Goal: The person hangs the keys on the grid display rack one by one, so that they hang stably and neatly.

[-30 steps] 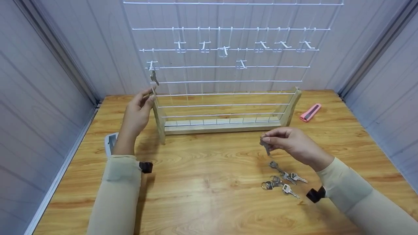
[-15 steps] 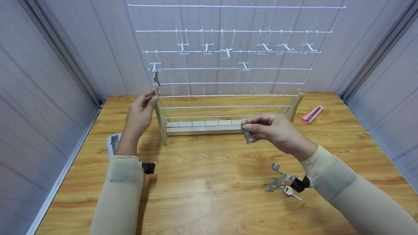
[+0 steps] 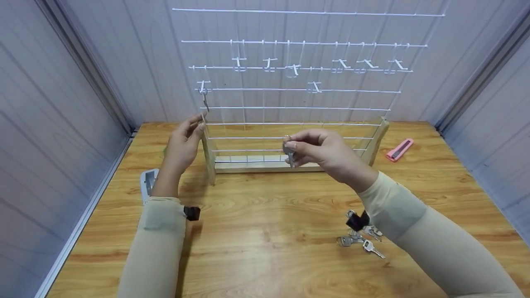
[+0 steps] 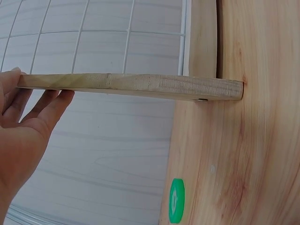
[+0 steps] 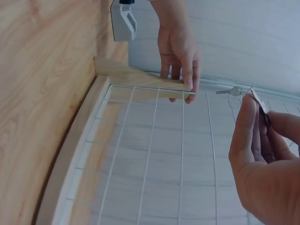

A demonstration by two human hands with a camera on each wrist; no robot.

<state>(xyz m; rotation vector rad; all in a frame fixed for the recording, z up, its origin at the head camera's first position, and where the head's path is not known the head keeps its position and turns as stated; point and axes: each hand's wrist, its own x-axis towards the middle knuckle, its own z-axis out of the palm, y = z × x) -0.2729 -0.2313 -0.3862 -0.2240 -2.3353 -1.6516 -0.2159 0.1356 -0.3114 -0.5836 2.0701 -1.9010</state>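
In the head view my left hand [image 3: 184, 145] grips the top of the left wooden upright [image 3: 208, 155] of a white wire grid rack. The left wrist view shows fingers on both sides of that board [image 4: 136, 84]. My right hand [image 3: 331, 155] pinches a key [image 3: 291, 157] by its head, blade hanging down, in front of the rack's middle. Another key [image 3: 205, 101] hangs by its ring from a white hook [image 3: 202, 86] at the grid's left. On the table at right lies a pile of keys [image 3: 373, 249], partly covered by the right wrist camera.
Several bare white hooks [image 3: 294, 69] sit higher on the grid. A pink cutter-like tool [image 3: 400, 150] lies right of the rack, and a pale grey item [image 3: 147, 184] lies beside the left forearm. A green ring-shaped object [image 4: 176, 200] shows near the table edge.
My right hand has carried its key leftward and up, from above the pile to the middle of the rack. The left hand keeps its grip on the upright; the head view shifts slightly.
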